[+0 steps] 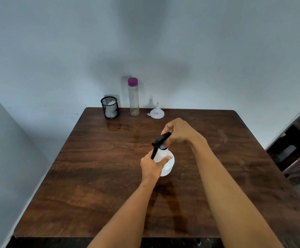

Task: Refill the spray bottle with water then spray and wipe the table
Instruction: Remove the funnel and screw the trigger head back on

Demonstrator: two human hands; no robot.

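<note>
Spray bottle (166, 164) stands on table (92, 176), frame center. Left hand (152, 166) wraps its white body; right hand (177, 132) grips black spray head (161, 140), likely unscrewing. Hold body firm, twist head level. Water bottle (133, 97), funnel (156, 112) upper center.

Two hands: left hand (152, 165) and right hand (178, 132). One white spray bottle (166, 164) between the fingers, topped by one black trigger head (159, 142). Beyond the fingertips: one clear water bottle (134, 100) with one purple cap (132, 81), one white funnel (156, 112), one black mesh cup (109, 107). One wooden table (95, 176) under everything.
</note>
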